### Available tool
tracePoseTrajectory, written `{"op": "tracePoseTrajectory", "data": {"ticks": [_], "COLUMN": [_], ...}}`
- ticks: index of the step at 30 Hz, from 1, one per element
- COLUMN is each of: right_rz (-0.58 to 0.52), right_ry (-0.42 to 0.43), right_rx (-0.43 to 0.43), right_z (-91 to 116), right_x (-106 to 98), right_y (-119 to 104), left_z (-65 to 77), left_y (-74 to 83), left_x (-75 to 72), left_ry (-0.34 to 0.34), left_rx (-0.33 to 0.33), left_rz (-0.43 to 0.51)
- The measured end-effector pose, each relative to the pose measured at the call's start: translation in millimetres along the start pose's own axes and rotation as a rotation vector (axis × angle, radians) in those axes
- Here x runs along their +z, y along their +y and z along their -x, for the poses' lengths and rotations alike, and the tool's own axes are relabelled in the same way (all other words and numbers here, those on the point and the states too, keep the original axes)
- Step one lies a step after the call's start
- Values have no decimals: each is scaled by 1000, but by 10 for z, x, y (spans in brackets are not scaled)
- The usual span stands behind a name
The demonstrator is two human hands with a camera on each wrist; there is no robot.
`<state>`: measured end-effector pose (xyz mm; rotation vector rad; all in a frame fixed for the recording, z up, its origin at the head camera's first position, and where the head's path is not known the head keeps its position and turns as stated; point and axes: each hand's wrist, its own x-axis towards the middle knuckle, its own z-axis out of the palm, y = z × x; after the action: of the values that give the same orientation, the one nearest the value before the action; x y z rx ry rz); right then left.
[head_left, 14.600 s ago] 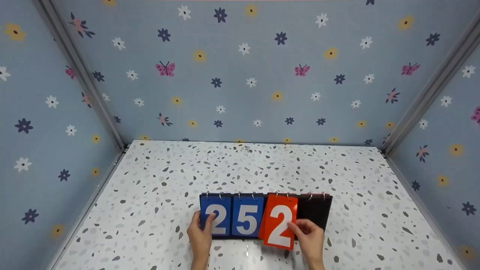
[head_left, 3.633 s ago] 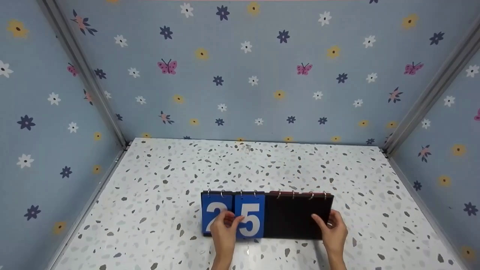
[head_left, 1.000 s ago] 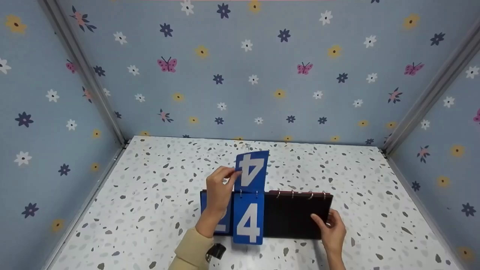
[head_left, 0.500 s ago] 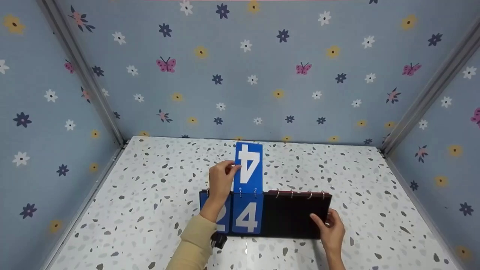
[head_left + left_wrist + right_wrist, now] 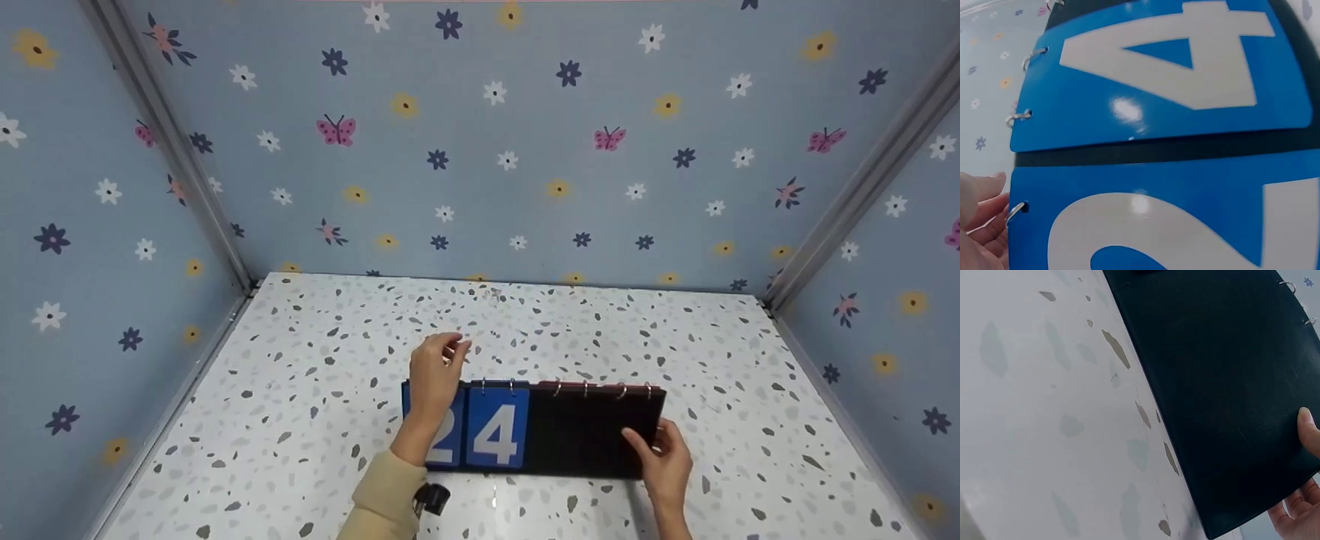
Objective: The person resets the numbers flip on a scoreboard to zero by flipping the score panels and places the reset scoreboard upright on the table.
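Note:
A black flip scoreboard (image 5: 577,431) stands on the table, with number cards hung from metal rings along its top edge. Its two left cards are blue: a 2 card (image 5: 445,448), partly hidden by my left forearm, and a 4 card (image 5: 478,424). The right half shows bare black backing. My left hand (image 5: 433,375) hovers by the top edge above the 2 card, fingers loosely bent and holding nothing; the left wrist view shows it (image 5: 982,225) beside the rings. At the board's right edge my right hand (image 5: 666,465) grips it, thumb in front and fingers behind.
A white speckled tabletop (image 5: 315,360) lies under the board. Blue flowered panels (image 5: 525,120) enclose it at the back and both sides, joined by grey metal corner posts (image 5: 169,142). A small black device (image 5: 435,498) sits at my left wrist.
Earlier a red 2 card and a blue 5 card showed; both are gone from the front. My left hand lifted a blue card over the top and let it go, leaving 4 in front.

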<state>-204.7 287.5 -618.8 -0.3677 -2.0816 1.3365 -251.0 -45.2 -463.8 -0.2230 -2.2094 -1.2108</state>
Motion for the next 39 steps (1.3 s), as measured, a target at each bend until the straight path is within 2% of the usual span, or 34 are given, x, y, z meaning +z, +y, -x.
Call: {"op": "tracePoseTrajectory", "data": {"ticks": [7,12,15,18,23,31,35,39], "right_rz": [45,18,12,3,-12,-35,-93,-57], "right_ry": [7,12,12,14,14,5,-14,-4], "right_rx": [2,-72,-82,-68,-40,-59,-42,-59], "right_z": [-9,-11,-12,-11,-3,35,52,41], "right_x": [17,15,15,15,16,-15,-47,-26], "right_y": [73,86,92,90,66,-116,-207,-114], "left_z": [273,487,617,747,932,1089,1136,1179], "left_y": [56,117,122,117,96,52,19,-7], "left_x": [-69,-114,-110,-95,-54,37,92,148], "left_ry": [88,132,138,108,30,-60,-69,-52], "left_rx": [82,99,95,51,-62,-235,-284,-311], "left_rz": [56,67,71,60,34,3,14,35]}}
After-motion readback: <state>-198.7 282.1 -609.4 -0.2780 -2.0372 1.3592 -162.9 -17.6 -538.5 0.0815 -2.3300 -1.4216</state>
